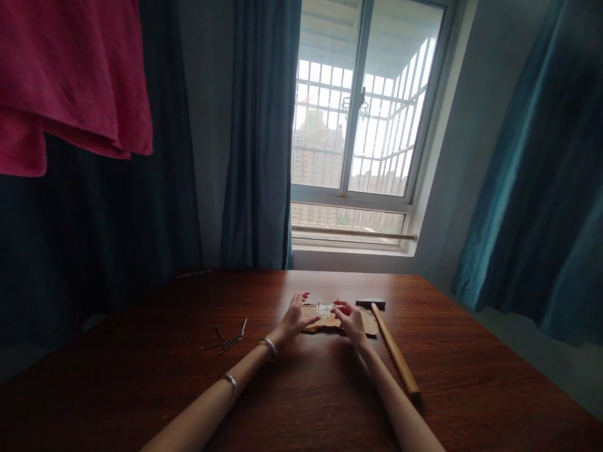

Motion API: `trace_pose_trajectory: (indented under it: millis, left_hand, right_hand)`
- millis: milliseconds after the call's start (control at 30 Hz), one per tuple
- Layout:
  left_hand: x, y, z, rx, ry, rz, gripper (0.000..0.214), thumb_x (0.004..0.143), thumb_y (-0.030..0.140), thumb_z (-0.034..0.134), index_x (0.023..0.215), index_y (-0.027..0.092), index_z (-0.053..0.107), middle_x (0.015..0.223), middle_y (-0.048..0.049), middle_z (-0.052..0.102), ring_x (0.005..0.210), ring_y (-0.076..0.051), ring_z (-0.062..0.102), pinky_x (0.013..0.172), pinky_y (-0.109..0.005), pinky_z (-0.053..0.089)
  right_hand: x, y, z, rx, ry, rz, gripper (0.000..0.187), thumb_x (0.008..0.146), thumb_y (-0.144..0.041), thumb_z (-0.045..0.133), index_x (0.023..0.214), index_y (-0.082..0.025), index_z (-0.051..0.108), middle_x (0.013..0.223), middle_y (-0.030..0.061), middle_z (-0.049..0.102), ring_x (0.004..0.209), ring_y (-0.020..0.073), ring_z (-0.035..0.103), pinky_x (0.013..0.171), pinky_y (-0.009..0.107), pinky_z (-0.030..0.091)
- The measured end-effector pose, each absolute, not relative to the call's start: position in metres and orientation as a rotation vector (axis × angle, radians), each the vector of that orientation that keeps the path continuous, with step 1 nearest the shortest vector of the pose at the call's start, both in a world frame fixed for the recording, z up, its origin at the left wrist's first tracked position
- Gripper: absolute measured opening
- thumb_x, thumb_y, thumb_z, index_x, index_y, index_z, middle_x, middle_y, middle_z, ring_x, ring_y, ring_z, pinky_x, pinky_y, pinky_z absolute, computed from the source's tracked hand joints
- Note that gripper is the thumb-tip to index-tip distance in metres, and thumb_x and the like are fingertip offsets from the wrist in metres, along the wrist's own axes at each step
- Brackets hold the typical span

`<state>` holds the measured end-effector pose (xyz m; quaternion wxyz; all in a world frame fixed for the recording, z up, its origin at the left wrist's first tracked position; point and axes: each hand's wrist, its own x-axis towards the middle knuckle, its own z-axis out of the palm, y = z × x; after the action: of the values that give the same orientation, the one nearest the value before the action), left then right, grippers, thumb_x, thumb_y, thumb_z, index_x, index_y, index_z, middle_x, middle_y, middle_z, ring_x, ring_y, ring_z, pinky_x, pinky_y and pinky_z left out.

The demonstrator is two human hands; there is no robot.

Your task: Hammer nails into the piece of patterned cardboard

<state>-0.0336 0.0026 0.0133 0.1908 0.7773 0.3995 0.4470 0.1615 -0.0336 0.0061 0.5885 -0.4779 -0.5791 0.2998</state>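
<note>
On the table lies a flat tan board [370, 322] with a rough, dark near edge and a pale patch in its middle. A thin nail [319, 307] stands upright on it. My left hand [294, 317] rests at the board's left end, fingers spread and holding nothing. At the right part of the board, my right hand [349, 319] pinches a second thin nail, its upper end showing above the fingertips. A hammer [396, 351] with a wooden handle and dark head lies just right of the board, handle toward me.
Several loose nails [230, 341] lie to the left of my left hand. The brown wooden table [301, 402] reaches to the wall below a barred window [348, 194]. Blue curtains [259, 138] hang on both sides, and a pink cloth [75, 75] hangs at upper left.
</note>
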Motion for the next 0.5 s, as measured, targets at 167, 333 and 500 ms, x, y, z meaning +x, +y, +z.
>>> trace_pose_trajectory:
  millis: [167, 333, 500]
  left_hand:
    - [-0.035, 0.018, -0.010, 2.294, 1.098, 1.052, 0.082, 0.050, 0.045, 0.077, 0.122, 0.022, 0.045, 0.121, -0.0143, 0.047, 0.114, -0.032, 0.042, 0.097, -0.047, 0.033]
    - [-0.029, 0.027, -0.013, 2.295, 1.112, 0.996, 0.092, 0.048, 0.049, 0.076, 0.126, 0.012, 0.041, 0.120, -0.0186, 0.049, 0.111, -0.031, 0.046, 0.096, -0.042, 0.036]
    - [-0.025, 0.029, -0.010, 2.232, 1.161, 0.950, 0.089, 0.047, 0.048, 0.076, 0.123, 0.014, 0.045, 0.113, -0.0159, 0.056, 0.104, -0.030, 0.052, 0.092, -0.040, 0.039]
  right_hand:
    - [0.169, -0.027, -0.004, -1.167, -1.353, 0.579, 0.038, 0.071, -0.044, 0.054, 0.095, -0.015, 0.061, 0.075, 0.0074, 0.069, 0.067, 0.0206, 0.062, 0.042, 0.025, 0.046]
    - [0.168, -0.026, -0.005, -1.216, -1.406, 0.457, 0.029, 0.073, -0.035, 0.054, 0.095, -0.018, 0.061, 0.074, 0.0044, 0.068, 0.069, 0.0197, 0.063, 0.063, 0.032, 0.050]
    - [0.164, -0.026, -0.003, -1.263, -1.481, 0.387, 0.020, 0.073, -0.031, 0.052, 0.086, -0.020, 0.062, 0.070, 0.0025, 0.068, 0.066, 0.0179, 0.063, 0.070, 0.031, 0.048]
